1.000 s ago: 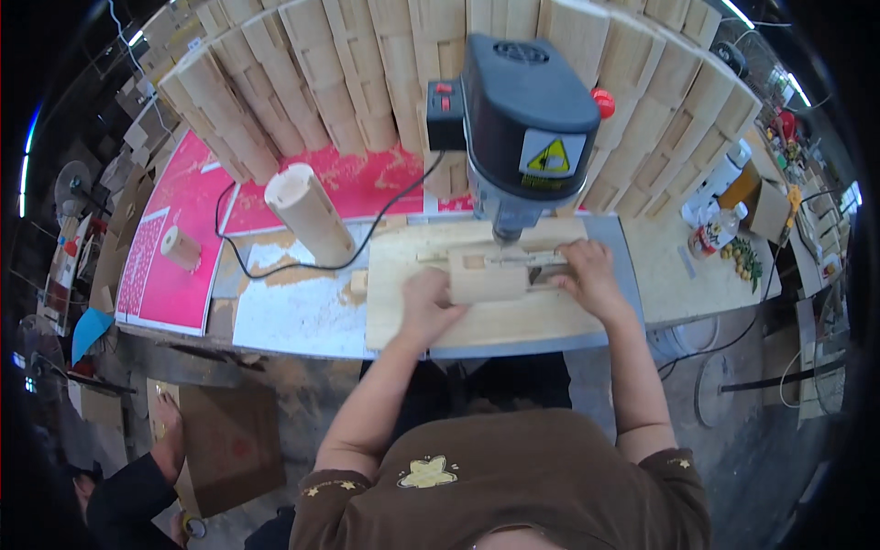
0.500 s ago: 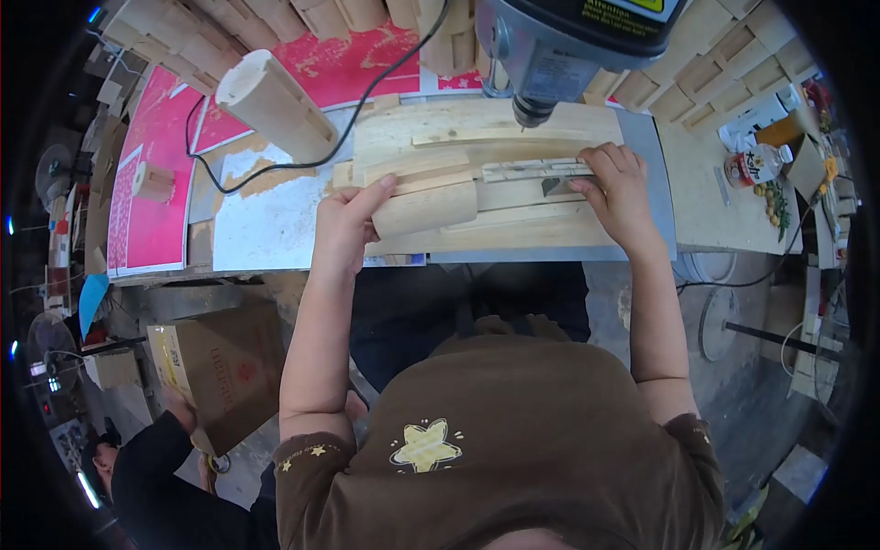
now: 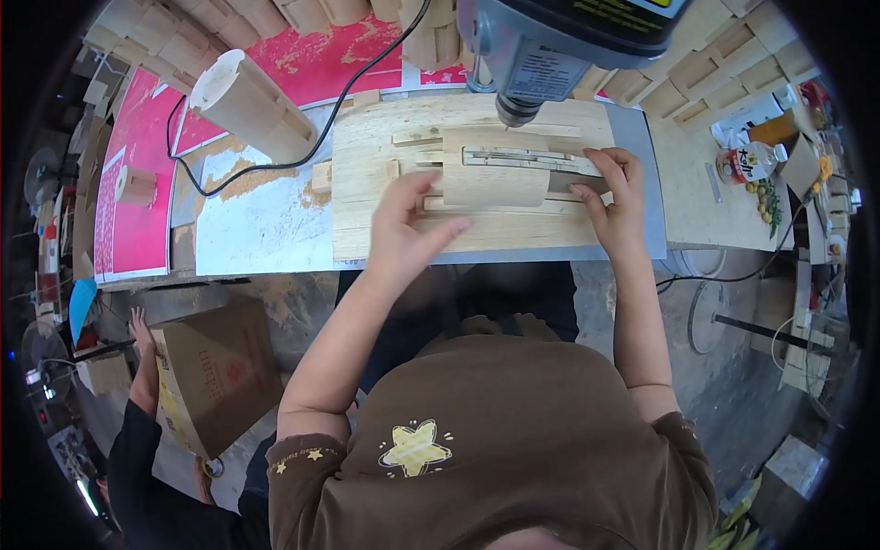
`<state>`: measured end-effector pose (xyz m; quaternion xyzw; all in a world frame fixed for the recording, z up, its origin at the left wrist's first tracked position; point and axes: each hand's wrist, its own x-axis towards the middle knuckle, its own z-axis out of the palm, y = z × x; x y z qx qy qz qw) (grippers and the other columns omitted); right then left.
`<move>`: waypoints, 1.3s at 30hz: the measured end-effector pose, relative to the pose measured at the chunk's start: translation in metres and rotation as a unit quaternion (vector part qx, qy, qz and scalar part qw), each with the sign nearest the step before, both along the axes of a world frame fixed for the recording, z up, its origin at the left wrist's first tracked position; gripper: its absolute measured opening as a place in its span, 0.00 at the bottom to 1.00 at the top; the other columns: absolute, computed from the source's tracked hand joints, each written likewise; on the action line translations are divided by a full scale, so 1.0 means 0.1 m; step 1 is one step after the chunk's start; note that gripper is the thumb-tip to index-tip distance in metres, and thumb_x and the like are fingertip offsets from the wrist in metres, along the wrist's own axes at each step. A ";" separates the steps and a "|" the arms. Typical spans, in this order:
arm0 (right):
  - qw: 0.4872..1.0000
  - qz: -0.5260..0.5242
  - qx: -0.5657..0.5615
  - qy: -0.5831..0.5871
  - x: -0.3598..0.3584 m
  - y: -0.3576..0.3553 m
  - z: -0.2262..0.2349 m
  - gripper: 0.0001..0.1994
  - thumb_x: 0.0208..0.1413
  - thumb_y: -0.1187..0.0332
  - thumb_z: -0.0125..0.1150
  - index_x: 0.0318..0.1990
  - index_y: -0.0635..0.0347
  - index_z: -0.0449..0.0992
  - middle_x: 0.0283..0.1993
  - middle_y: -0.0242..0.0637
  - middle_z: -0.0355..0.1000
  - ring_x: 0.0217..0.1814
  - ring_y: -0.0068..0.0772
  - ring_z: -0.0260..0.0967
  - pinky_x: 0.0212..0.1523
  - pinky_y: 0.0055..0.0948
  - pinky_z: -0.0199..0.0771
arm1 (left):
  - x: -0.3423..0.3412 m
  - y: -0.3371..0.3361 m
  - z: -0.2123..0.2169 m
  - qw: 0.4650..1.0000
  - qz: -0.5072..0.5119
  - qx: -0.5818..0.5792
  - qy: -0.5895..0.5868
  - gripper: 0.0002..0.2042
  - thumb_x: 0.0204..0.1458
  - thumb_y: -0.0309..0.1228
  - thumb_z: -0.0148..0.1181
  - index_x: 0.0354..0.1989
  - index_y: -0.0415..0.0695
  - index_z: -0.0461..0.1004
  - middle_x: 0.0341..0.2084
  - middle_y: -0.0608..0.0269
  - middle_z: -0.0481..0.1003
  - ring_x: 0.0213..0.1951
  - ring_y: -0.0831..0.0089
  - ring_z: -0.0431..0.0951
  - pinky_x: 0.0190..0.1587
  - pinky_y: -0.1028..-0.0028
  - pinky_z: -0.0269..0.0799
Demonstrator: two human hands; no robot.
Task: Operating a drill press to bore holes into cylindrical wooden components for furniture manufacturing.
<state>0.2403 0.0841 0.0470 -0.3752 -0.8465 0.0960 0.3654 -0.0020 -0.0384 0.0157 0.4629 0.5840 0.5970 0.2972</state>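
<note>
Curved wood piece (image 3: 481, 174) lies on a flat wood board (image 3: 367, 220) on the table (image 3: 642, 229), right under the drill machine (image 3: 559, 46). Its long side runs left to right. The left hand (image 3: 403, 234) rests with fingers spread, touching its left end. The right hand (image 3: 614, 197) presses on the right end, maybe on thin slats there; it is hard to tell. Bare board shows on the left side. The table's near edge is just below both hands.

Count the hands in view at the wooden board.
2: the person's left hand rests on the curved pale wooden workpiece; right hand presses its right end. A co-worker's hand is lower left.
</note>
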 end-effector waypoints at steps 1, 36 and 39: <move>1.000 0.004 -0.002 0.000 0.01 0.02 -0.01 0.24 0.38 0.78 0.66 0.47 0.58 0.71 0.44 0.41 0.65 0.47 0.41 0.63 0.47 0.32 0.65 | -0.01 -0.02 -0.01 0.982 -0.019 0.031 0.183 0.29 0.34 0.31 0.73 0.47 0.38 0.69 0.39 0.55 0.70 0.39 0.65 0.72 0.43 0.69 0.70; 0.986 -0.020 0.069 0.152 -0.41 -0.13 1.50 0.10 0.58 0.70 0.51 0.32 0.66 0.77 0.18 0.27 0.63 0.21 0.15 0.56 0.26 0.19 0.54 | -0.32 0.19 -0.17 0.915 0.029 0.005 0.403 0.27 0.33 0.34 0.69 0.47 0.49 0.73 0.22 0.70 0.66 0.30 0.70 0.67 0.40 0.67 0.53; 0.991 -0.042 0.031 0.124 -0.30 -0.32 1.19 0.06 0.54 0.74 0.53 0.34 0.65 0.76 0.20 0.31 0.66 0.23 0.21 0.60 0.30 0.23 0.60 | -0.30 0.18 -0.11 0.912 0.028 0.009 0.408 0.27 0.33 0.34 0.69 0.48 0.49 0.72 0.22 0.70 0.66 0.30 0.71 0.67 0.40 0.68 0.52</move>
